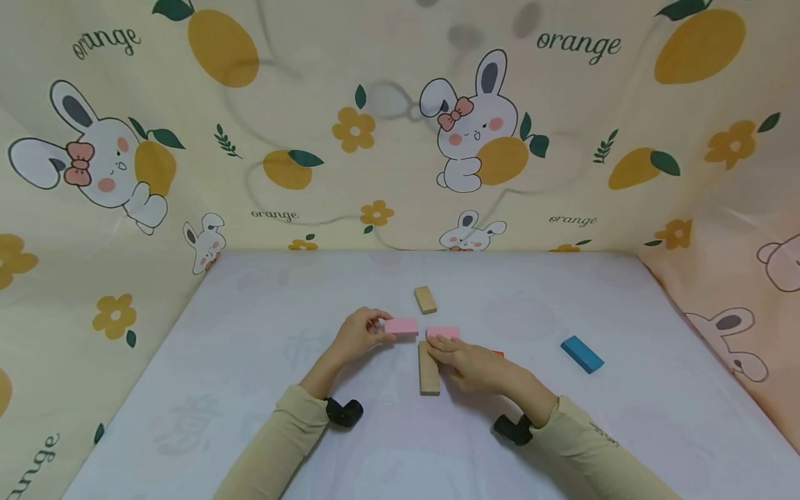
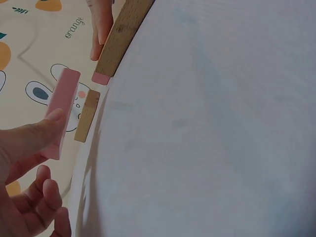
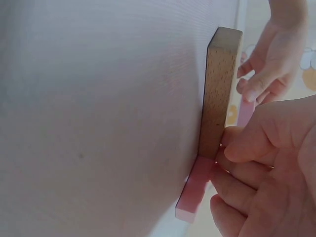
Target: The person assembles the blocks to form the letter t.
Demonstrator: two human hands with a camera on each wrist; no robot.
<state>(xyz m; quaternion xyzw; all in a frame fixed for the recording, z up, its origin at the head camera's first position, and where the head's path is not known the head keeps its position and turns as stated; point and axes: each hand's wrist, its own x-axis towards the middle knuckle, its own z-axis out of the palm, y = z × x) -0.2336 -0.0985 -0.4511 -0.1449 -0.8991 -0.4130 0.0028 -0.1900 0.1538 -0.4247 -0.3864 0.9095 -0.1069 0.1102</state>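
Spreading beneath left grip (image 1: pixel 361 332) and right grip (image 1: pixel 471 362), the white table (image 1: pixel 187 389) bears work that looks partly done. Touched loosely by the right grip, the long wooden block (image 1: pixel 428 373) meets a resting pink block (image 1: pixel 443 332); the held pink block (image 1: pixel 402 326), pinched in the left grip, is not yet joined. Well right of both lies the blue block (image 1: pixel 582 355); just beyond them, the short wooden block (image 1: pixel 426 300). The right grip mostly hides an orange block (image 1: pixel 498 353).

- Tabletop (image 1: pixel 250 333), left: open passage leftward of left hand (image 1: pixel 361 330).
- Centre: narrow gap between held pink block (image 1: pixel 401 327) and right pink block (image 1: pixel 443 332); small wooden block (image 1: pixel 426 300) beyond, far side.
- Near centre: long wooden block (image 1: pixel 428 371), obstructing between hands.
- Right: wide lane, right hand (image 1: pixel 473 365) to blue block (image 1: pixel 582 354).
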